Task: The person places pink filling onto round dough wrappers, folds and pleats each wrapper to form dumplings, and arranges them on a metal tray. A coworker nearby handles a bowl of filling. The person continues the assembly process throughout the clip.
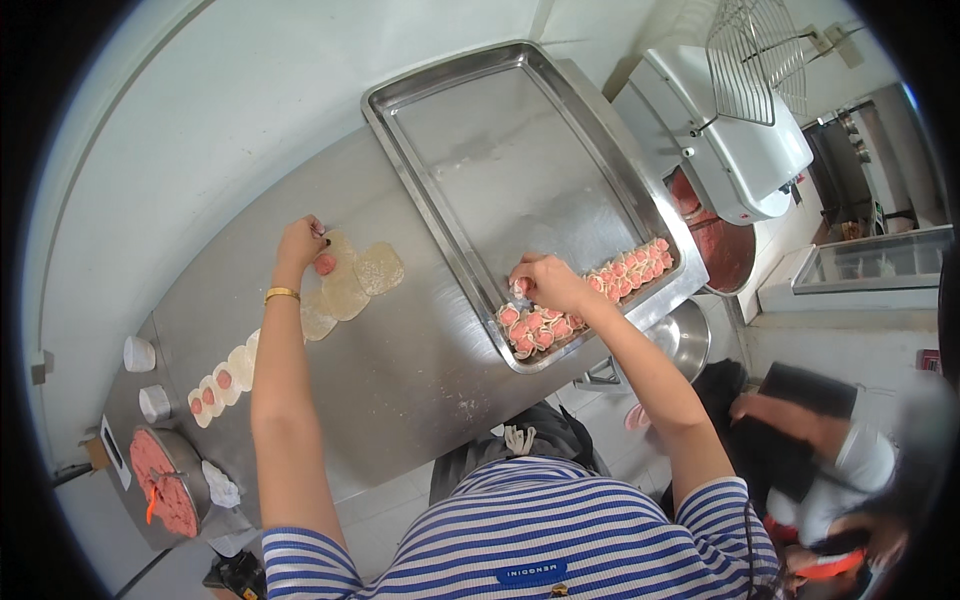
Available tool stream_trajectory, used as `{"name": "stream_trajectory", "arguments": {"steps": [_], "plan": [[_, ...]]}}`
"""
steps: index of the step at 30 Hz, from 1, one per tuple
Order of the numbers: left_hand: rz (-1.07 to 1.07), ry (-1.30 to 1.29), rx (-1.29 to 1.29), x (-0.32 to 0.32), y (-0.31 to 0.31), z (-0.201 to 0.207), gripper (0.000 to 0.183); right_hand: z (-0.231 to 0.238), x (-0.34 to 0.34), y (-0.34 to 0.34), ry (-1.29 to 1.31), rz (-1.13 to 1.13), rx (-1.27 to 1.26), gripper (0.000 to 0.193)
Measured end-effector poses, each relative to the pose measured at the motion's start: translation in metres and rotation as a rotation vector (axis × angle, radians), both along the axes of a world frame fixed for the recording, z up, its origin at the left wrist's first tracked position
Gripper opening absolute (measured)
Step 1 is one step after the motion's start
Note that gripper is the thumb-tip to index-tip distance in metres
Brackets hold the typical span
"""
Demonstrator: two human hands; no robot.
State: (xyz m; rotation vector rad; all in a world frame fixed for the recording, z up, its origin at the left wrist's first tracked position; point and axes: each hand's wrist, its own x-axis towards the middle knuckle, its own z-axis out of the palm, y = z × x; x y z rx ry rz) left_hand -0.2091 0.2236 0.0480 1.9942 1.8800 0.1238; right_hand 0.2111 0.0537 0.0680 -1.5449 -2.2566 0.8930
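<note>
My left hand [303, 242], with a gold band at the wrist, has its fingers bent together at the edge of a round dough wrapper [342, 292]. A dab of pink meat filling [325, 264] lies just below the fingertips. What those fingers grip is too small to make out. Over the near left part of the big metal tray [465, 255], my right hand [548, 280] pinches a small dumpling [518, 286] of pink filling and pale dough. Finished dumplings [545, 328] stand packed in rows along the tray's near side, under and beside that hand.
Overlapping wrappers [238, 362] run across the steel table [400, 390], some with filling. A basin of pink filling [165, 480] with an orange-handled tool and two white cups [139, 354] stand at the left. A white machine [715, 135] is beyond the tray. Another person [860, 470] is at the right.
</note>
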Motion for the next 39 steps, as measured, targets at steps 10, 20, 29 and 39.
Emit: {"name": "stream_trajectory", "arguments": {"steps": [10,20,29,39], "plan": [[0.039,-0.089,-0.086,-0.011,0.004,-0.009,0.019,0.016,0.0,-0.01,-0.122,0.186,-0.072,0.034],[0.016,-0.107,-0.043,-0.025,-0.003,-0.014,0.019,0.021,-0.001,-0.013,-0.206,0.209,-0.122,0.03],[0.0,-0.158,-0.054,-0.032,0.0,-0.019,0.02,0.019,0.006,-0.011,-0.108,0.236,-0.13,0.027],[0.159,-0.469,-0.261,-0.051,-0.001,-0.013,0.02,0.012,0.003,-0.011,-0.069,0.165,-0.083,0.027]]}}
